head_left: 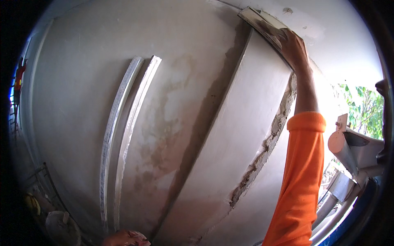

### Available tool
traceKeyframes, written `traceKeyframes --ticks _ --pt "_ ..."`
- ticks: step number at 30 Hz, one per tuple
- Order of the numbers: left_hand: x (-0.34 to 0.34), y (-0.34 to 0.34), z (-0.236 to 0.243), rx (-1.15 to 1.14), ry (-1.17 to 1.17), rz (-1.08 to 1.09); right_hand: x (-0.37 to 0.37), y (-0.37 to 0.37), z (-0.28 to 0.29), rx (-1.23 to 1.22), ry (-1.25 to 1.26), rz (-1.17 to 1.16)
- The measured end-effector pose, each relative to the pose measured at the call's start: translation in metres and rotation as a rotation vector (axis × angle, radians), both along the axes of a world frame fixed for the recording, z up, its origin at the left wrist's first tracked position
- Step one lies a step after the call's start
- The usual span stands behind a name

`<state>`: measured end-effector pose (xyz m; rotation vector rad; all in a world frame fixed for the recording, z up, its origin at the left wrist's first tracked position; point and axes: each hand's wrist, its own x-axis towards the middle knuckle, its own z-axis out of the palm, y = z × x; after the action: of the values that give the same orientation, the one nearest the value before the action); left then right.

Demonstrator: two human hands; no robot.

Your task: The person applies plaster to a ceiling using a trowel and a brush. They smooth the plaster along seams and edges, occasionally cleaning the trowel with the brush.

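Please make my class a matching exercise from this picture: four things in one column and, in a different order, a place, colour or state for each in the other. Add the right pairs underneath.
Column one
1. The person's right hand
2. The person's left hand
3. The two long bars
4. The leaves

Column two
A. Side by side, left of the picture's middle
B. Green, near the right edge
C. Raised high, holding a flat-bladed tool
D. Low down, partly cut off by the lower edge

Right pairs: 1-C, 2-D, 3-A, 4-B
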<state>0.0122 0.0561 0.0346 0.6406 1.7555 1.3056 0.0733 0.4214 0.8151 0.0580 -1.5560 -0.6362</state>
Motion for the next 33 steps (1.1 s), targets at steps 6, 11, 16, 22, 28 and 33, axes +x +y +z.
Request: traceKeyframes --ticks 6,11,16,22,28,33 --pt "0.005 -0.008 -0.011 -0.018 0.041 0.002 0.041 0.008 -0.110 0.016 -0.132 -0.001" --pt "-0.001 -0.018 -0.006 0.051 -0.220 0.045 0.058 0.014 -0.149 0.028 -0.101 0.120" --pt "0.001 -0.026 0.012 0.108 -0.012 0.093 0.010 0.006 -0.050 0.024 0.076 0.033" --pt "0.011 -0.034 0.017 0.117 -0.105 0.128 0.007 0.014 -0.069 0.080 -0.049 0.103" --pt "0.013 -0.046 -0.006 0.106 -0.170 0.216 0.055 0.017 -0.218 -0.100 -0.238 -0.021" --pt "0.005 -0.061 -0.016 0.288 -0.056 0.208 0.072 0.024 -0.240 0.022 -0.205 0.054"
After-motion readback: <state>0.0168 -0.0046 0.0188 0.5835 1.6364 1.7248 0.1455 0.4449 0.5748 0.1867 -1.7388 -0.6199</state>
